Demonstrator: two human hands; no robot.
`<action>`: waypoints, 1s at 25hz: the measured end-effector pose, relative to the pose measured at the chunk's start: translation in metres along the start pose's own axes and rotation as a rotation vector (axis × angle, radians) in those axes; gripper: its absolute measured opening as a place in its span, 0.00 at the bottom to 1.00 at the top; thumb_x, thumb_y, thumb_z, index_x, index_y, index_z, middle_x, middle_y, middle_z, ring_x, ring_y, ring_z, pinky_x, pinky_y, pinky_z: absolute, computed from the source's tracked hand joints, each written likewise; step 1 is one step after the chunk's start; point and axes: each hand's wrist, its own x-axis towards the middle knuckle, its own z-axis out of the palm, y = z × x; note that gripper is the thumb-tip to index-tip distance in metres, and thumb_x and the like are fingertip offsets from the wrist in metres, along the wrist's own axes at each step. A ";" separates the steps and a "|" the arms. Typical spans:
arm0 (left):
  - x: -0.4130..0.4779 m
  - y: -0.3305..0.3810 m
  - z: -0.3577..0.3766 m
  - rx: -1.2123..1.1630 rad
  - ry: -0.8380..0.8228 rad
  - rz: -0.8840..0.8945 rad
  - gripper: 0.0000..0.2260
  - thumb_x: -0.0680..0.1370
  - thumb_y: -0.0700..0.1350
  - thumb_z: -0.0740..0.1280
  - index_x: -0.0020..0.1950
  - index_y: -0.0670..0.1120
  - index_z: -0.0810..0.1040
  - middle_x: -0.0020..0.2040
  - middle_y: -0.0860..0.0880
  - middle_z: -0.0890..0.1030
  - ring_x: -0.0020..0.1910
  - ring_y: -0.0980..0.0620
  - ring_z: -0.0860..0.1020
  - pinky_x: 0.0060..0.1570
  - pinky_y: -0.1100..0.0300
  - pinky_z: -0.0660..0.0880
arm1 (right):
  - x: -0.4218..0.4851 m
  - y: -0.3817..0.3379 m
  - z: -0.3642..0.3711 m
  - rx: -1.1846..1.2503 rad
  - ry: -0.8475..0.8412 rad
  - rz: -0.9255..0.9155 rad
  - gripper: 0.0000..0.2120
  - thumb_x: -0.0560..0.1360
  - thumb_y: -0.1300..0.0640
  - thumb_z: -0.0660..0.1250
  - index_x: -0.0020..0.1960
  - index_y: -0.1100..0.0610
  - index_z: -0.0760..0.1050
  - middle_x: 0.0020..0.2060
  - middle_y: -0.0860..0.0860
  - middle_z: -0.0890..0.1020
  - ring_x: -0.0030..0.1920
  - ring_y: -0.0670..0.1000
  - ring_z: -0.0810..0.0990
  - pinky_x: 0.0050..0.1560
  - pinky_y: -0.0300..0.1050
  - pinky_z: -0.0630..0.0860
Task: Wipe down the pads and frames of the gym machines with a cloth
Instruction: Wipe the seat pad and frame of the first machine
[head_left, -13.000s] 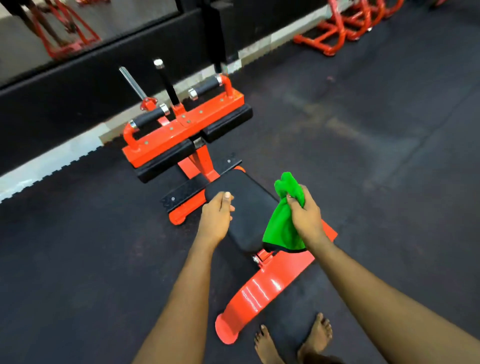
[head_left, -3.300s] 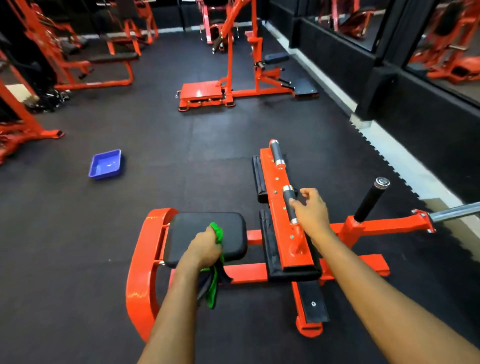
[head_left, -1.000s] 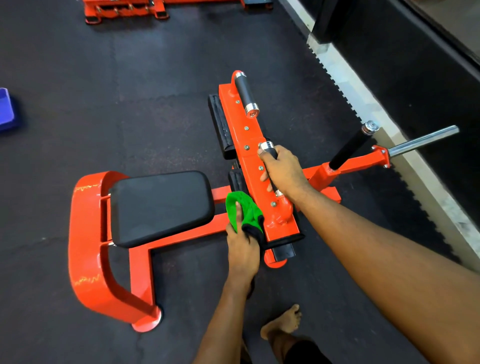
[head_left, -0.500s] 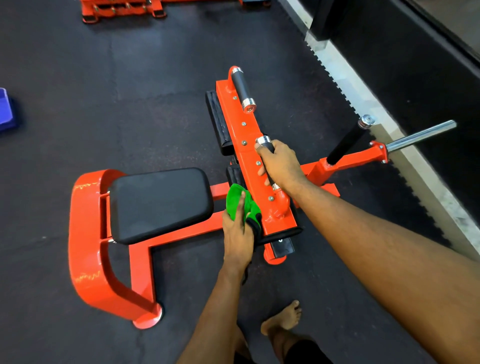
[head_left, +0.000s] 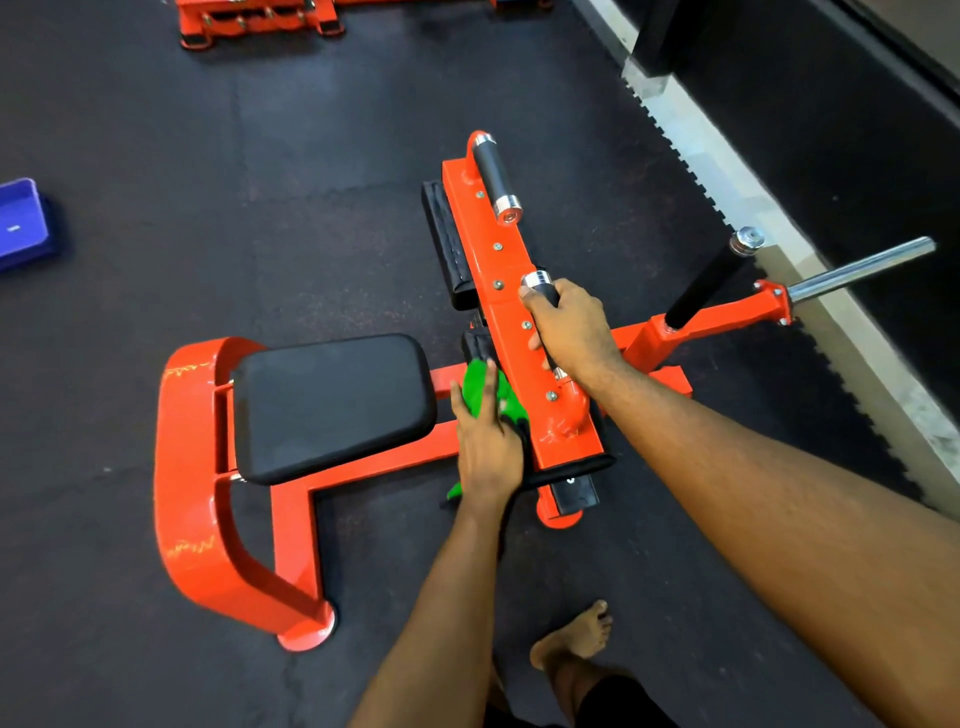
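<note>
Two-handed | left hand (head_left: 488, 452) flat-fingered on fuzzy green cloth (head_left: 506, 402) | right hand (head_left: 576, 332) fingers wrapping cylindrical handle (head_left: 545, 288)

no legible text or numbers; small white mark on blue tray (head_left: 23, 208), too small to read

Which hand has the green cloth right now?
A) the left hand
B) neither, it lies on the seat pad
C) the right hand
A: the left hand presses the green cloth against the black pad beside the orange bar, while the right hand grips the handle.
</note>
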 end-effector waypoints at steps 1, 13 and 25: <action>0.021 0.006 -0.004 0.022 0.004 -0.009 0.36 0.79 0.33 0.56 0.80 0.65 0.55 0.82 0.41 0.45 0.71 0.32 0.68 0.66 0.48 0.70 | 0.000 -0.001 0.000 0.000 0.002 -0.001 0.19 0.77 0.36 0.60 0.48 0.51 0.75 0.32 0.52 0.84 0.30 0.51 0.84 0.43 0.58 0.83; -0.034 -0.024 0.017 -0.083 0.028 -0.011 0.39 0.78 0.32 0.57 0.80 0.65 0.51 0.78 0.43 0.58 0.71 0.40 0.69 0.65 0.44 0.72 | 0.004 0.004 0.005 -0.067 0.042 -0.014 0.27 0.69 0.28 0.55 0.46 0.50 0.74 0.34 0.52 0.84 0.35 0.56 0.83 0.41 0.58 0.82; 0.066 0.010 -0.008 -0.093 0.017 -0.005 0.33 0.80 0.32 0.54 0.83 0.51 0.49 0.75 0.35 0.60 0.72 0.37 0.67 0.74 0.51 0.61 | 0.006 0.005 0.005 -0.075 0.030 -0.007 0.27 0.69 0.28 0.55 0.45 0.50 0.75 0.35 0.52 0.84 0.37 0.55 0.84 0.44 0.58 0.82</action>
